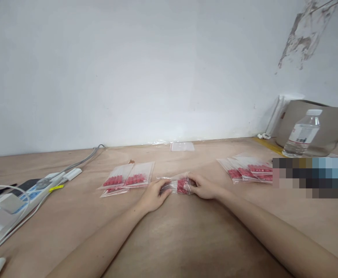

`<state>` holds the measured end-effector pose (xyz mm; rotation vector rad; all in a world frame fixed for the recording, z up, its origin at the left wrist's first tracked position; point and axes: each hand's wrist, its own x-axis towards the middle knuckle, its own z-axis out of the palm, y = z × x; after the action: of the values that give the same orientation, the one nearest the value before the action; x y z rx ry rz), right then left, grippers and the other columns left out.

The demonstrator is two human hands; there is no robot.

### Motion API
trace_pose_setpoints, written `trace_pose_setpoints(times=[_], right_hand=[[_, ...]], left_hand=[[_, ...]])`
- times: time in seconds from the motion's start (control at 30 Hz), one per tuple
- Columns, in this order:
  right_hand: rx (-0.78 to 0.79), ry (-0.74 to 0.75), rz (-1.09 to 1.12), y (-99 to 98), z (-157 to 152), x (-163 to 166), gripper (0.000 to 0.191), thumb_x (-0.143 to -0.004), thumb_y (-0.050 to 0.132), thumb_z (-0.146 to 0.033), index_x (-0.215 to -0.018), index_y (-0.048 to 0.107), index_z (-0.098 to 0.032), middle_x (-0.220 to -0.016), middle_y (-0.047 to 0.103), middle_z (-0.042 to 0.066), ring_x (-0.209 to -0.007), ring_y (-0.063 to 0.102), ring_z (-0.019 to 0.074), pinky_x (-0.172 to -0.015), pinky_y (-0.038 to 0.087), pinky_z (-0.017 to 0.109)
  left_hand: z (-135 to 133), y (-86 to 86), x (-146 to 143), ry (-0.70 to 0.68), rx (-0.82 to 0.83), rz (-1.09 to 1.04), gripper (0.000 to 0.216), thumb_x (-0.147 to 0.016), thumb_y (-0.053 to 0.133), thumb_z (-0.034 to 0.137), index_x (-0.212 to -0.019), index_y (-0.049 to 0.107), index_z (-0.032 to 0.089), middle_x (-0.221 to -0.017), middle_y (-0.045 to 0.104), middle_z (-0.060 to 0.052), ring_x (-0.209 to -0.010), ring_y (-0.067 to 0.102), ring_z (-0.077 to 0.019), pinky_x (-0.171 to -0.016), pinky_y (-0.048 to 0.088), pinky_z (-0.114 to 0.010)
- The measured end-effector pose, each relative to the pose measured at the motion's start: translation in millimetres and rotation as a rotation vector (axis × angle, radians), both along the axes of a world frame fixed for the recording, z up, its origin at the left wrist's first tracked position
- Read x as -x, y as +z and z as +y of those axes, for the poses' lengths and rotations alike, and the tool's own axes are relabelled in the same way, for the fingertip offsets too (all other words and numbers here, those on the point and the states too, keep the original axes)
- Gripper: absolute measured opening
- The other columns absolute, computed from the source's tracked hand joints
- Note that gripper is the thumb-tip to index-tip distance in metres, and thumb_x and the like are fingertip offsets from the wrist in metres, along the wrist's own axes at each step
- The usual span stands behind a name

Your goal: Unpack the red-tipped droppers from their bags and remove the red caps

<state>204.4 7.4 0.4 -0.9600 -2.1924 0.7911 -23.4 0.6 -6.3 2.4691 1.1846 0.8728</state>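
Observation:
Between my hands, on the table, is a clear plastic bag (pixel 183 185) with small red pieces inside. My left hand (pixel 156 194) grips its left, flatter end between thumb and fingers. At the other end, beside the red pieces, my right hand (pixel 203 186) pinches the bag's edge. To the left lie several overlapping clear bags (pixel 140 173) of red pieces in neat rows. A similar fanned group of filled bags (pixel 244 168) rests to the right. What the red pieces are is too small to tell.
A white packet (pixel 182 146) lies by the wall. At the left are a power strip (pixel 38 195) with plugs and a grey cable (pixel 82 161). On the right stand a water bottle (pixel 303 133) and a grey-brown bag (pixel 337 123); a blurred patch hides something below them.

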Motion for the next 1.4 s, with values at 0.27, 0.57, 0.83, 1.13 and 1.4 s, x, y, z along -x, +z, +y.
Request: trace_pose_setpoints(times=[0.27, 0.57, 0.83, 1.13, 1.4], right_hand=[[0.302, -0.014, 0.213, -1.9, 0, 9, 0.030, -0.065, 0.065, -0.035, -0.085, 0.059, -0.013, -0.078, 0.062, 0.002, -0.069, 0.054, 0.0122, -0.062, 0.043, 0.024], [0.636, -0.230, 0.441, 4.6, 5, -17, 0.025, -0.061, 0.070, -0.034, -0.076, 0.059, -0.016, -0.060, 0.057, -0.003, -0.053, 0.053, 0.0074, -0.054, 0.047, 0.022], [0.379, -0.516, 0.533, 21.7, 15, -76, 0.029, -0.056, 0.072, -0.029, -0.079, 0.061, -0.015, -0.072, 0.064, 0.004, -0.061, 0.057, 0.0113, -0.061, 0.050, 0.026], [-0.440, -0.687, 0.070, -7.6, 20, -51, 0.023, -0.075, 0.051, -0.023, -0.094, 0.062, -0.017, -0.090, 0.065, 0.006, -0.080, 0.059, 0.0170, -0.074, 0.046, 0.030], [-0.331, -0.482, -0.140, -17.2, 22, -33, 0.019, -0.079, 0.050, -0.027, -0.089, 0.064, -0.020, -0.092, 0.063, 0.006, -0.086, 0.057, 0.0175, -0.077, 0.043, 0.029]], left_hand=[[0, 0.0, 0, 0.005, -0.001, 0.002, 0.027, -0.081, 0.051, 0.030, -0.105, 0.055, 0.021, -0.101, 0.063, -0.004, -0.093, 0.058, -0.0186, -0.081, 0.046, -0.032], [2, -0.1, 3, 0.018, 0.006, 0.017, 0.030, -0.080, 0.051, 0.030, -0.109, 0.053, 0.021, -0.105, 0.061, -0.004, -0.095, 0.057, -0.0181, -0.083, 0.045, -0.031], [2, -1.4, 6, 0.070, -0.060, 0.055, 0.027, -0.080, 0.050, 0.031, -0.105, 0.053, 0.020, -0.103, 0.060, -0.005, -0.095, 0.055, -0.0186, -0.084, 0.044, -0.033], [3, -0.5, 2, 0.217, -0.108, 0.106, 0.020, -0.079, 0.050, 0.029, -0.094, 0.056, 0.017, -0.095, 0.059, -0.006, -0.091, 0.054, -0.0197, -0.083, 0.043, -0.034], [3, -1.6, 3, 0.231, -0.122, 0.109, 0.020, -0.079, 0.049, 0.030, -0.093, 0.056, 0.017, -0.096, 0.058, -0.006, -0.092, 0.053, -0.0206, -0.084, 0.042, -0.035]])
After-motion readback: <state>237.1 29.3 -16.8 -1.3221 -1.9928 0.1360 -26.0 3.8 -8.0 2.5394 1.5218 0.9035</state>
